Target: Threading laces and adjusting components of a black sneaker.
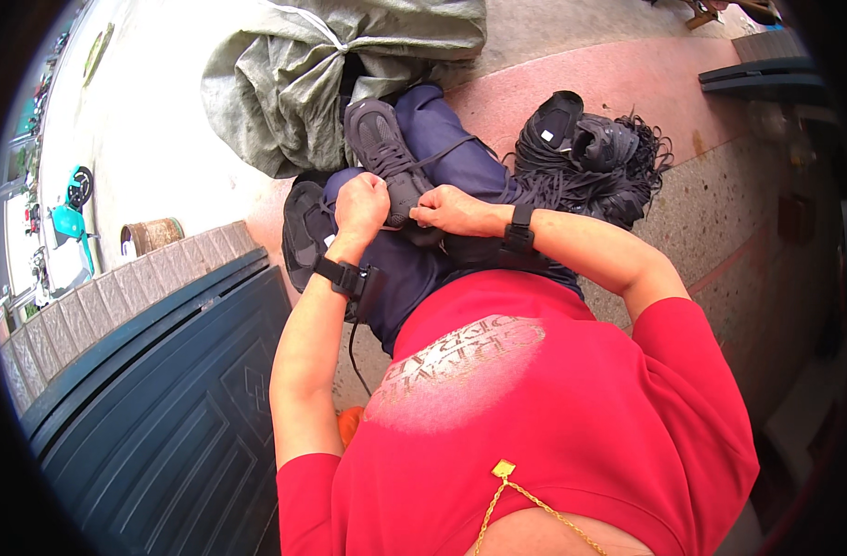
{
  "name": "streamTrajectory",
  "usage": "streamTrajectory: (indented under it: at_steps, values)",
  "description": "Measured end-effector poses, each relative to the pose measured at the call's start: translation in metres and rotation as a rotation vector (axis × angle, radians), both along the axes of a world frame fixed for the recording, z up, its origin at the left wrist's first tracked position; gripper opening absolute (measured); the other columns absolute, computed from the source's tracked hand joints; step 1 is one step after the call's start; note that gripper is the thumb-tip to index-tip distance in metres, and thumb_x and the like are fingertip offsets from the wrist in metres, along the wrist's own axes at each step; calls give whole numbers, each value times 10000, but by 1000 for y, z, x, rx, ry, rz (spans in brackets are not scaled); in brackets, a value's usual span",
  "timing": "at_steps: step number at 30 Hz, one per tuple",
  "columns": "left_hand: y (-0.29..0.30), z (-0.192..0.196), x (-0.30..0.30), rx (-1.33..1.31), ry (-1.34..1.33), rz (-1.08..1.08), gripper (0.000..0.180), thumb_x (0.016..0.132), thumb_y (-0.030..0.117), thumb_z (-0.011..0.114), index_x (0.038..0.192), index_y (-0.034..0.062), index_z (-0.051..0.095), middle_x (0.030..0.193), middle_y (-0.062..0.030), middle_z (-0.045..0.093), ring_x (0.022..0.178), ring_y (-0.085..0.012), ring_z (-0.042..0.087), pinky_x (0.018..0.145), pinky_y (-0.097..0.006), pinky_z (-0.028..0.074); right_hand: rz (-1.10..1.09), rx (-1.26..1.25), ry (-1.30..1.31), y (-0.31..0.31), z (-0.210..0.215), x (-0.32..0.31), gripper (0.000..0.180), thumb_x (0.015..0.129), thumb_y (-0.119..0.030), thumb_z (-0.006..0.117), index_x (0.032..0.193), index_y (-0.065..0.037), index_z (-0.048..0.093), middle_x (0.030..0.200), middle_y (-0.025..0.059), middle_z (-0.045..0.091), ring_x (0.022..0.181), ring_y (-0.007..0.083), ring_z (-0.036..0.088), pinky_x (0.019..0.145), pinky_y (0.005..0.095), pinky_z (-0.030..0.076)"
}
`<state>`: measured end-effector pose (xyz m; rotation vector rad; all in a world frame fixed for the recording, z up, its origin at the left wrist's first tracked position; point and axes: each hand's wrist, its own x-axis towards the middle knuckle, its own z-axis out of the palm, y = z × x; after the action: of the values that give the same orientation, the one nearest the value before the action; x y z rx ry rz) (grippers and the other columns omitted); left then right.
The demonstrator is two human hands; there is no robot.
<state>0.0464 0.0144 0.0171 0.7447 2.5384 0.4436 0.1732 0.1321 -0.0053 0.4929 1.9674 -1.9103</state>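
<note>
Across my lap lies a black sneaker with its toe toward me; no sole shows from here. At the left side of the toe, my left hand is closed with its fingertips at the sneaker's edge. My right hand pinches the toe from the right side. Anything small between the fingertips is too small to make out. A black lace trails from the sneaker to the right. By my left knee rest more black sneakers, partly hidden by my arm and leg.
A large grey-green sack, tied with a pale cord, stands just beyond my knees. To the right is a heap of black sneakers with tangled laces. A dark blue panelled door is at left, near a round wooden tub and a turquoise scooter.
</note>
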Motion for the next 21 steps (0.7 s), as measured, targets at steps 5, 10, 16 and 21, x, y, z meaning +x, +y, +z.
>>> streamTrajectory:
  at_steps: [5, 10, 16, 21]
  values:
    - [-2, -1, -11, 311, -534, 153, 191, 762, 142, 555, 770, -44, 596, 677, -4, 560, 582, -88, 484, 550, -245, 414, -24, -59, -19, -1, -5, 1, 293, 794, -250, 528, 721, 27, 586, 625, 88, 568, 567, 142, 511, 555, 306, 420]
    - [1, 5, -9, 221, -454, 151, 189, 736, 147, 552, 755, -35, 600, 644, -66, 581, 586, -131, 535, 560, -277, 430, -13, -35, 0, 1, -4, 1, 297, 796, -251, 524, 731, 32, 583, 626, 89, 565, 573, 144, 509, 562, 300, 419]
    - [4, -2, 0, 87, -80, 70, 213, 720, 138, 495, 789, -22, 617, 745, -229, 590, 745, -333, 596, 656, -384, 446, 25, -36, -40, 3, 2, 0, 268, 837, -231, 519, 741, 13, 574, 666, 21, 557, 639, 81, 481, 607, 248, 401]
    - [2, -7, -6, 147, -247, 91, 186, 730, 139, 518, 749, -24, 604, 713, -180, 611, 669, -295, 599, 631, -352, 456, 22, -75, -60, 1, 0, -1, 258, 841, -225, 520, 752, 10, 580, 676, 24, 565, 646, 81, 492, 620, 237, 406]
